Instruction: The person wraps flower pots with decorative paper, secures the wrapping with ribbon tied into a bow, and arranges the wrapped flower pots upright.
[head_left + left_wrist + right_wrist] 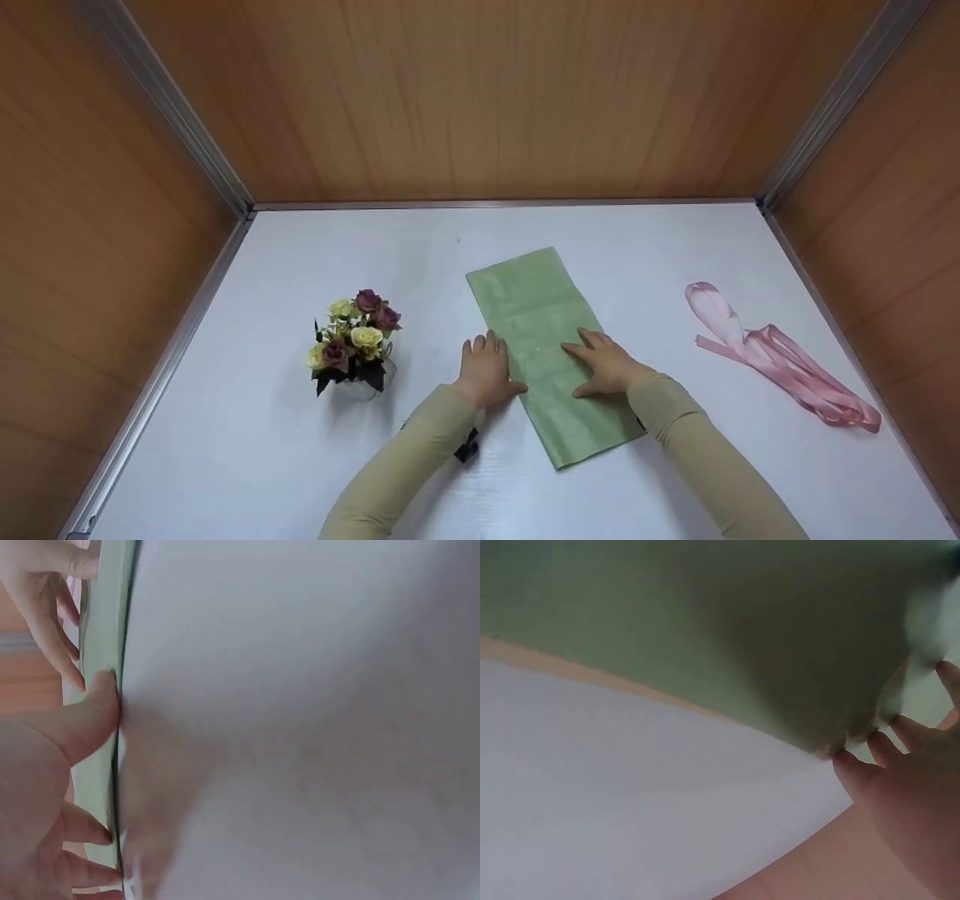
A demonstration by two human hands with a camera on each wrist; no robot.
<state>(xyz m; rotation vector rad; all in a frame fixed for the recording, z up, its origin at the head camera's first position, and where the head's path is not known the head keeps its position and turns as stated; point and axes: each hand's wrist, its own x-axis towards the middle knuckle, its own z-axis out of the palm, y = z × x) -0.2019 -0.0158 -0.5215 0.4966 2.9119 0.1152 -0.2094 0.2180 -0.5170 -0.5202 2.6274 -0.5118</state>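
A folded sheet of green wrapping paper (534, 311) lies at a slant on the white table between the hands. My left hand (484, 371) rests along its left edge, fingers extended, thumb over the border. In the left wrist view, the thumb and fingertips of this hand (45, 780) touch the paper's edge (94, 780). Spread fingers of my right hand (611, 367) press on the right part of the paper. Seen from the right wrist, that hand's fingertips (838, 756) touch the green surface (690, 637).
Left of the paper stands a small pot of artificial flowers (352, 341), purple and pale yellow. A looped pink ribbon (780, 360) lies at the right. Wooden panels (480, 97) enclose the table's back and sides. A small black item (466, 448) shows by the left forearm.
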